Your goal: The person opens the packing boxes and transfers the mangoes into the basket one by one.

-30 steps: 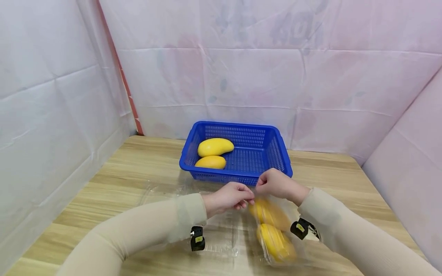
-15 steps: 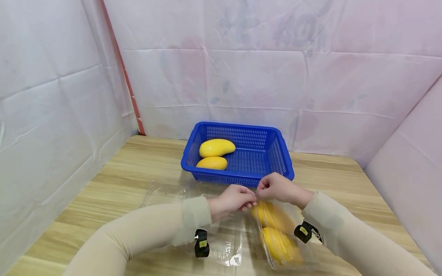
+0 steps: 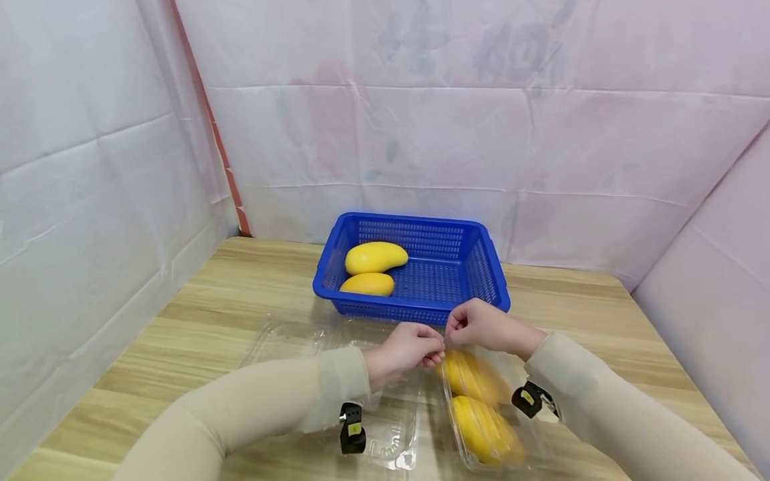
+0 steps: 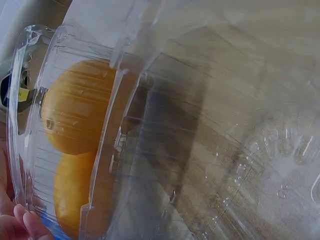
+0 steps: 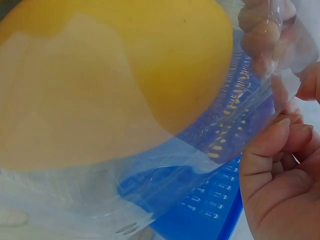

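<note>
A clear plastic clamshell box [image 3: 452, 417] stands at the right front in the head view. Inside it lie two yellow mangoes, a far mango [image 3: 466, 374] and a near mango [image 3: 481, 427]. My left hand [image 3: 406, 351] pinches the far left corner of the box edge with thumb and fingertips. Right beside it, my right hand [image 3: 484, 325] pinches the same edge, its thumb against the curled forefinger. In the right wrist view the right hand [image 5: 280, 175] grips thin clear plastic beside a mango [image 5: 150, 65]. Only the fingertips [image 4: 32, 225] of one hand show in the left wrist view.
A blue perforated basket [image 3: 409, 308] stands behind the hands, with a large mango [image 3: 375, 257] and a smaller mango [image 3: 368, 284] at its left. Another clear plastic container [image 3: 385, 434] lies spread under my left arm on the wooden table [image 3: 198, 321]. Cloth walls surround the table.
Both hands keep their places at the box corner, with the fingertips drawn slightly closer together than one second ago. The mangoes and basket have stayed in place.
</note>
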A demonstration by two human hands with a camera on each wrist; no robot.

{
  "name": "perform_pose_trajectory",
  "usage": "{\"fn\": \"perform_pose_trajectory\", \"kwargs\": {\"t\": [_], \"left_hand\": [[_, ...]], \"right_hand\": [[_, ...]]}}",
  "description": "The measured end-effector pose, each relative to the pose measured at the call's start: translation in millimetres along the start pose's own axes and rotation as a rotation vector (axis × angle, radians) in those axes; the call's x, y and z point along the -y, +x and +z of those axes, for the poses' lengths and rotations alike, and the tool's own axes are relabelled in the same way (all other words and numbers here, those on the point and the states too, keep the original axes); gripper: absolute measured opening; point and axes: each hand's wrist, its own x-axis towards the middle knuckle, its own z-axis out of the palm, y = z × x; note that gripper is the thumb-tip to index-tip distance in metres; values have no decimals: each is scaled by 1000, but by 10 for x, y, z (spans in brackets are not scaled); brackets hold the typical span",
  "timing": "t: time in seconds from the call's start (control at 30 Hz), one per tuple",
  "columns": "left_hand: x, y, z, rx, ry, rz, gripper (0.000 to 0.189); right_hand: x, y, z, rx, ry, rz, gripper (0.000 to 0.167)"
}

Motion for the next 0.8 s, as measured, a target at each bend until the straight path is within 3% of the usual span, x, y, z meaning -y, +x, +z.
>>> {"fn": "perform_pose_trajectory", "kwargs": {"t": [0.5, 0.8], "left_hand": [[-51, 14, -108, 55, -31, -8, 11], [4, 27, -238, 48, -32, -14, 14]], "right_hand": [[8, -22, -94, -18, 51, 3, 6], [-25, -184, -360, -67, 130, 47, 11]]}}
